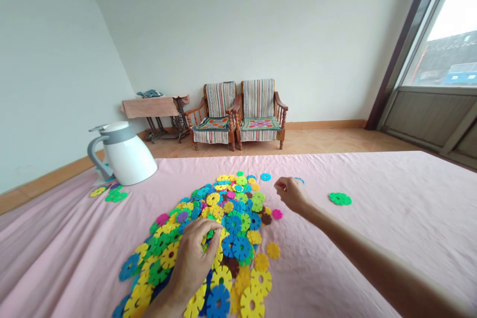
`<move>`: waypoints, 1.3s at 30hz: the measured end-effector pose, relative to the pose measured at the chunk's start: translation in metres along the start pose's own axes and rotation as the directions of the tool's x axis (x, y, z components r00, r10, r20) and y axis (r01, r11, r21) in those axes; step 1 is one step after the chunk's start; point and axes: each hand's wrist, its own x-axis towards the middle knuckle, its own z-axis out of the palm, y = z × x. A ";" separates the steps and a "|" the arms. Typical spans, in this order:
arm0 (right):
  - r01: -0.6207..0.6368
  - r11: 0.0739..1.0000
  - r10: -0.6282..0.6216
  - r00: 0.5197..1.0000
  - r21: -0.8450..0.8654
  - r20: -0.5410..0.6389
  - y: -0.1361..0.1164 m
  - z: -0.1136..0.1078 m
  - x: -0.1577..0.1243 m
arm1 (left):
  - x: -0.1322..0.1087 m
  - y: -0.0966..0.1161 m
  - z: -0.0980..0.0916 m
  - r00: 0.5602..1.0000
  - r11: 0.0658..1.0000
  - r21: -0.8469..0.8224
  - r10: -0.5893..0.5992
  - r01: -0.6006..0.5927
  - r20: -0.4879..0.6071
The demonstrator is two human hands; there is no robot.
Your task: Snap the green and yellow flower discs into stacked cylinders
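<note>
My left hand (196, 248) is over the middle of a heap of plastic notched discs (233, 223), its palm turned down. Thumb and forefinger are curled close together at the tips; anything between them is too hidden to name. Beyond the heap's right side, my right hand (292, 193) is raised with its fingers curled in a pinch, and I cannot make out what it holds, if anything. A blue disc (299, 180) shows partly behind that hand. Another blue disc (265, 177) and a pink disc (277, 214) lie close by on the cloth.
A pink cloth (391, 238) covers the table. Green discs (340, 198) lie to the right. At the left stands a white jug (130, 156), with a few linked discs (116, 196) in front. Two wooden armchairs (260, 109) and a draped sewing table (151, 108) are by the wall.
</note>
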 end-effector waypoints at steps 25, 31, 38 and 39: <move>0.163 0.983 -0.160 0.986 -0.082 0.035 0.037 -0.043 -0.133 | -0.005 0.021 0.009 0.970 0.984 -0.010 0.177 -0.178 0.167; 0.008 1.000 -0.010 0.995 -0.019 -0.098 0.057 -0.050 -0.118 | 0.006 0.043 0.014 0.995 0.986 -0.169 0.030 -0.013 0.095; -0.006 0.979 -0.014 0.995 -0.204 -0.095 0.067 -0.047 -0.097 | 0.025 0.099 0.038 0.967 0.948 -0.315 0.038 0.044 0.251; -0.005 0.972 -0.016 0.996 -0.235 -0.090 0.065 -0.046 -0.096 | 0.032 0.104 0.046 0.961 0.940 -0.337 0.038 0.059 0.275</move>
